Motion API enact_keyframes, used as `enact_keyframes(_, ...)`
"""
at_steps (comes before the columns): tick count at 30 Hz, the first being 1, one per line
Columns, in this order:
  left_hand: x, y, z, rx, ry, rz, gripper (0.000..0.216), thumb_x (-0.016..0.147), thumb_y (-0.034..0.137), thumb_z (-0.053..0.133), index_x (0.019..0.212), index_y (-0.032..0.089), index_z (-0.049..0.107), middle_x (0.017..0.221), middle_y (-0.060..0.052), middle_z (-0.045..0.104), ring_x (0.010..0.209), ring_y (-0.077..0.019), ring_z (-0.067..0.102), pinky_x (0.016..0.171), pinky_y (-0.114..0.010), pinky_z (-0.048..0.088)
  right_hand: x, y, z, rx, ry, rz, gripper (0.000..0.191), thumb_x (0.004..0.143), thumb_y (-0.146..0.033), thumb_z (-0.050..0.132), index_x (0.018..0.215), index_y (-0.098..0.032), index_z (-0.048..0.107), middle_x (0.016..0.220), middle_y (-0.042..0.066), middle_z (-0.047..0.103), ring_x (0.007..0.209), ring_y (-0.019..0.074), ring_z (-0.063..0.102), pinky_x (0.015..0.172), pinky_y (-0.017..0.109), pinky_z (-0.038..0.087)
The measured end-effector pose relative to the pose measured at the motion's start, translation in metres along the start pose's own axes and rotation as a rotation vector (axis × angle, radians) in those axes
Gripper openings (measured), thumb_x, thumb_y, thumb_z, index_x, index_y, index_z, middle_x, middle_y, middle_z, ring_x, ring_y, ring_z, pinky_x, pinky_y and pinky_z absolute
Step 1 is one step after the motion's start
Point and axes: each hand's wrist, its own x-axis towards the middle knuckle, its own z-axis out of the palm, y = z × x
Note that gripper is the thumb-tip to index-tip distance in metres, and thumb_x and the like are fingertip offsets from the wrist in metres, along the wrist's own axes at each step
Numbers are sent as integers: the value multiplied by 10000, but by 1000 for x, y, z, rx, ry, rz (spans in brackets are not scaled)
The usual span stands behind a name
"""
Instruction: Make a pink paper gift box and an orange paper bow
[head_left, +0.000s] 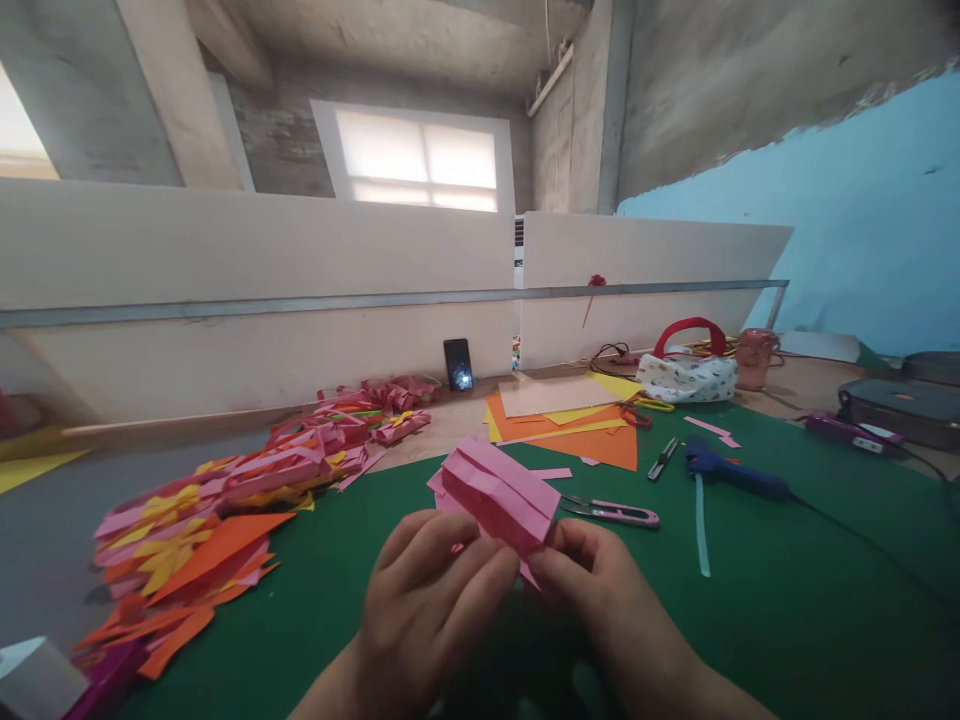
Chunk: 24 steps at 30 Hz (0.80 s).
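Note:
A folded pink paper piece [499, 492] is held up above the green mat [787, 600], pleated into several layers. My left hand [427, 600] pinches its lower near edge with fingers pressed together. My right hand [592, 585] grips the same piece at its lower right corner, fingers closed. The two hands almost touch under the paper.
A heap of pink, orange and yellow folded papers [217, 520] lies at the left. Pink snips [611, 512], a blue glue gun [731, 475], orange and yellow sheets [577, 425], a phone [457, 363] and a patterned bag [686, 375] lie beyond. White partitions [262, 290] stand behind.

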Motion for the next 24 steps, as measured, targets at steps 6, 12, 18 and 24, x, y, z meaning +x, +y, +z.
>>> enact_keyframes(6, 1, 1, 1, 11, 0, 2, 139, 874, 135, 512, 862, 152, 650, 714, -2, 708, 758, -154, 564, 716, -307, 420, 0, 0, 1, -5, 5, -14, 222, 696, -316, 632, 615, -170, 486, 553, -56, 442, 534, 85, 344, 519, 221, 254)
enact_keyframes(12, 2, 2, 1, 36, -10, 19, 150, 889, 144, 504, 863, 167, 649, 686, 12, 692, 754, -143, 566, 715, -298, 422, 1, 0, 3, 9, 0, -25, 245, 690, -353, 642, 626, -178, 482, 562, -57, 433, 540, 91, 329, 519, 228, 244)
enact_keyframes(18, -2, 0, 2, 66, -34, 24, 137, 867, 121, 532, 851, 177, 656, 667, 24, 672, 768, -147, 562, 731, -299, 418, 2, 2, 1, -59, 15, -55, 186, 712, -291, 590, 629, -176, 468, 583, -49, 425, 564, 94, 326, 525, 229, 257)
enact_keyframes(24, 1, 1, 2, -2, -50, -8, 130, 843, 112, 565, 788, 194, 650, 698, 34, 676, 730, -128, 565, 726, -288, 414, 0, -2, 1, -112, -21, -63, 167, 738, -273, 576, 641, -178, 478, 607, -44, 448, 587, 102, 367, 540, 225, 290)
